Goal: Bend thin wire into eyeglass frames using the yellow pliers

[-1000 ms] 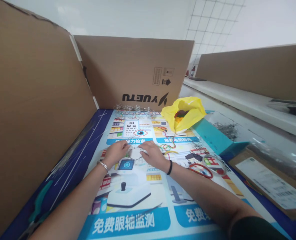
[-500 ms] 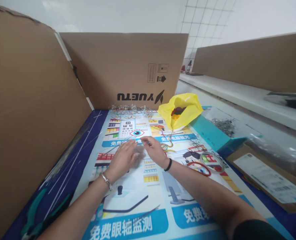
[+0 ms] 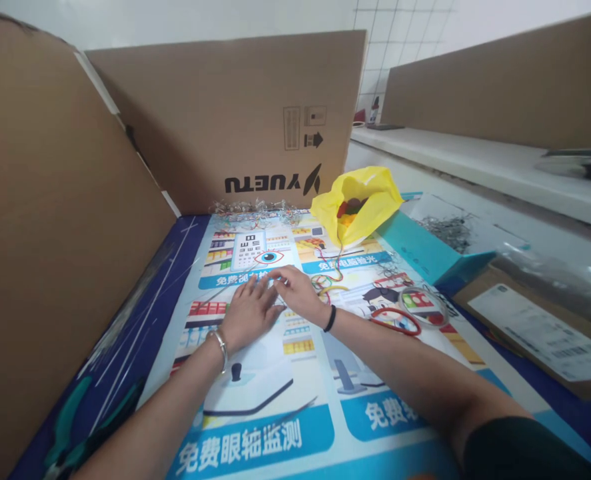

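Note:
My left hand (image 3: 252, 312) lies low over the printed sheet (image 3: 255, 387), palm down, its fingers stretched and slightly apart. Close on its right, my right hand (image 3: 300, 293) has thumb and fingers drawn together in a pinch. Whatever is between those fingertips is too small to make out. A thin wire (image 3: 220, 292) runs along the sheet just left of my left fingers. Coloured cords (image 3: 336, 275) lie a little beyond my right hand.
A yellow bag (image 3: 360, 207) with coloured contents stands at the back. Clear tangled pieces (image 3: 255, 215) lie by the cardboard wall (image 3: 215, 120). Right are a red ring (image 3: 395, 321), wire spool (image 3: 424, 307), blue box (image 3: 420, 253) and carton (image 3: 540, 333). Green-handled pliers (image 3: 70, 420) lie front left.
The view has tipped and shifted slightly. My left fingers have spread and flattened on the sheet, and my right hand has come closer to them, its fingertips now near the left fingers.

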Action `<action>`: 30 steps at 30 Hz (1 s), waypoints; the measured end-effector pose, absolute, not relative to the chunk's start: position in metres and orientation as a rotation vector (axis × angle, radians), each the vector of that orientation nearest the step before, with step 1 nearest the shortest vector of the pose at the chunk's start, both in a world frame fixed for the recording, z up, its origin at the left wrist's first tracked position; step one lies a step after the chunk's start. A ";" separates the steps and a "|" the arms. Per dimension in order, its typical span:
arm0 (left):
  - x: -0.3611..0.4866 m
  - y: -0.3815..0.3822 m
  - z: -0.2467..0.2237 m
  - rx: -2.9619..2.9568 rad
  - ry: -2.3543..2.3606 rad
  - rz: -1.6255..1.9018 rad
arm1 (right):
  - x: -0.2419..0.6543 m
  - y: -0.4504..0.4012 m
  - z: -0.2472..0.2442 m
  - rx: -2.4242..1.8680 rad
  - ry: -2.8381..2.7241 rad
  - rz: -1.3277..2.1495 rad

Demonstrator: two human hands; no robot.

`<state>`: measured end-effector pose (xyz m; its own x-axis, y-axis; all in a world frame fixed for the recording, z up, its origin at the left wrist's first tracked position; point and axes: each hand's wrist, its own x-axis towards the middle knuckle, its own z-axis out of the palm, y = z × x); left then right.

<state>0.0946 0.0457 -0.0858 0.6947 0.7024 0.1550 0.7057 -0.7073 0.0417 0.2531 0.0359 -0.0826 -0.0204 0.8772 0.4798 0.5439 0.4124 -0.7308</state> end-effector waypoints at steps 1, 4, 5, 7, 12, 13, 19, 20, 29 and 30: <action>0.096 0.046 -0.086 -2.850 -1.224 -0.256 | 0.253 0.036 -0.082 -1.253 -1.690 0.422; 0.100 0.047 -0.087 -2.790 -1.295 -0.285 | 0.253 0.037 -0.082 -1.247 -1.685 0.410; 0.101 0.048 -0.087 -2.774 -1.315 -0.296 | 0.253 0.038 -0.082 -1.244 -1.685 0.408; 0.102 0.048 -0.088 -2.752 -1.348 -0.318 | 0.253 0.038 -0.083 -1.242 -1.684 0.406; 0.102 0.051 -0.088 -2.793 -1.385 -0.370 | 0.253 0.038 -0.084 -1.236 -1.681 0.402; 0.101 0.053 -0.089 -2.815 -1.388 -0.392 | 0.252 0.038 -0.084 -1.235 -1.680 0.400; 0.076 0.070 -0.084 -2.902 -1.442 -0.898 | 0.254 0.039 -0.085 -1.241 -1.652 0.381; 0.070 0.074 -0.081 -2.867 -1.476 -1.033 | 0.254 0.039 -0.085 -1.246 -1.645 0.378; 0.009 0.114 -0.063 -2.477 -1.978 -1.305 | 0.254 0.039 -0.087 -1.259 -1.658 0.372; 0.004 0.117 -0.063 -2.497 -1.982 -1.216 | 0.254 0.039 -0.087 -1.257 -1.664 0.370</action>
<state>0.0045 0.1170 -0.0633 0.0882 0.9300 0.3568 0.7397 -0.3010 0.6019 0.2536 0.0388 -0.0875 0.0151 0.8581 0.5133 0.5593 0.4183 -0.7157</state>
